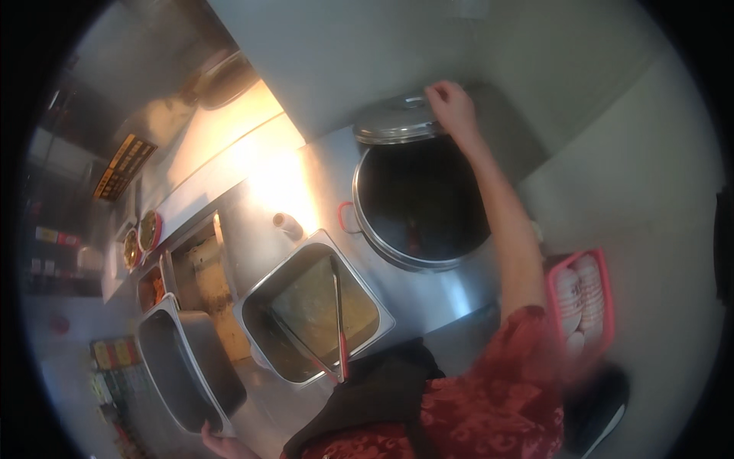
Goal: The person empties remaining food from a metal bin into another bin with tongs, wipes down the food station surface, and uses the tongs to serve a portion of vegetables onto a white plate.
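Note:
My right hand [450, 106] is at the right edge of a round metal lid [395, 117], which stands tilted against the wall at the back rim of a large stockpot [421, 201]. The fingers are curled; whether they grip the lid is unclear. Dark contents fill the pot. My left hand [221, 442] holds the near corner of a deep steel pan [221, 367], tipped on its side. Between them a square steel pan [321, 310] contains cloudy liquid, with red-handled tongs [342, 344] resting in it.
A red basket of stacked bowls [579, 304] stands at the right. A small cylinder [288, 225] is on the steel counter [246, 252]. Two small bowls of food [150, 229] sit on the ledge at the left, near a pan with orange pieces [152, 287]. A wall rises behind the stockpot.

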{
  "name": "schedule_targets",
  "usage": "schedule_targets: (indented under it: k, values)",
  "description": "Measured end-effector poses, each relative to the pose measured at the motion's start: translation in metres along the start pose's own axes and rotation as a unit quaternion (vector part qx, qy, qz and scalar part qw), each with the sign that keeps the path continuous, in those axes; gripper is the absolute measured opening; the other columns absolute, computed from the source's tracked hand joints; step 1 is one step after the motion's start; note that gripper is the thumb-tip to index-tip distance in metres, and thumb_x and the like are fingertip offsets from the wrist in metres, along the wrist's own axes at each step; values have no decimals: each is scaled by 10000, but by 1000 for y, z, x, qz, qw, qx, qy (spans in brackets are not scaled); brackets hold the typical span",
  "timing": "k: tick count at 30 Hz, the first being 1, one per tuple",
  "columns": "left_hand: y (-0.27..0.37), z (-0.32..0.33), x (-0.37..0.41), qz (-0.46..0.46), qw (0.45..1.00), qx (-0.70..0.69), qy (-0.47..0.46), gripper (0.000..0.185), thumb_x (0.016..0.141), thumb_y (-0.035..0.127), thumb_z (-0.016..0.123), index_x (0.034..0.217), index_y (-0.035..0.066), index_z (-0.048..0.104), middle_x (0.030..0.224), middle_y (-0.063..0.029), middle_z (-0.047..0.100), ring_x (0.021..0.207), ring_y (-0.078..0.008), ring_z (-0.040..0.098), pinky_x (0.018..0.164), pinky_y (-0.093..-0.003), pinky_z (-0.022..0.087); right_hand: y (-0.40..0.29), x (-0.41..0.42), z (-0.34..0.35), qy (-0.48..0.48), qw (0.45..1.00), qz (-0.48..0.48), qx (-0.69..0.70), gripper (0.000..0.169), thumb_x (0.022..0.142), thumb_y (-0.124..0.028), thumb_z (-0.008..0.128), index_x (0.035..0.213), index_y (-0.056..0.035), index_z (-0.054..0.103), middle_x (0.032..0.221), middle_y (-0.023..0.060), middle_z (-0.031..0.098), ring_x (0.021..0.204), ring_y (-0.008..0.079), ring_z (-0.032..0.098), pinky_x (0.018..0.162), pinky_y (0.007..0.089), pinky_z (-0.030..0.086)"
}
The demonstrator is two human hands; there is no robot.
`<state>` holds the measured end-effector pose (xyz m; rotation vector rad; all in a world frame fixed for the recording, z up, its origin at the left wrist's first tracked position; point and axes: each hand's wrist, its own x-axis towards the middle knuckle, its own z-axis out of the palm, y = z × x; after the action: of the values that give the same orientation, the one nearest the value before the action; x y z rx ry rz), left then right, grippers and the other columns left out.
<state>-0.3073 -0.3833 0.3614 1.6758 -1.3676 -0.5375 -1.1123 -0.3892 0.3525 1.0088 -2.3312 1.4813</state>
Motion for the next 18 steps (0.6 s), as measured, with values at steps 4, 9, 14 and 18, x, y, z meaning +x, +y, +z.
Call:
schedule_targets:
  k: [4,9,14,18]
  values:
    - [7,-17,-40,-38,999,3,38,306,908,28,464,1213,31,484,1255,-126,450,1137,-250,475,978,-360,418,47,70,56,-265,939,50,-215,376,774,-333,652,992,-28,674,944,169,680,915,345,644,794,421,500]
    - [16,-42,-96,-83,993,21,83,302,911,27,451,1211,32,483,1258,-129,447,1137,-254,475,976,-364,418,73,84,98,-437,842,18,-316,373,697,-234,634,1026,-69,699,1064,192,659,1000,363,625,842,441,494]
    - [17,-62,-131,-126,985,26,111,299,914,25,438,1209,32,481,1262,-132,445,1136,-259,475,974,-368,419,115,92,123,-413,859,4,-301,302,669,-224,627,903,-55,715,926,187,681,847,341,655,741,426,503]
    - [19,-73,-161,-161,977,10,139,310,905,0,409,1201,53,486,1284,-158,434,1140,-284,476,964,-391,428,100,89,118,-404,873,-22,-272,323,684,-247,606,936,-76,714,925,180,679,857,351,640,776,431,495]
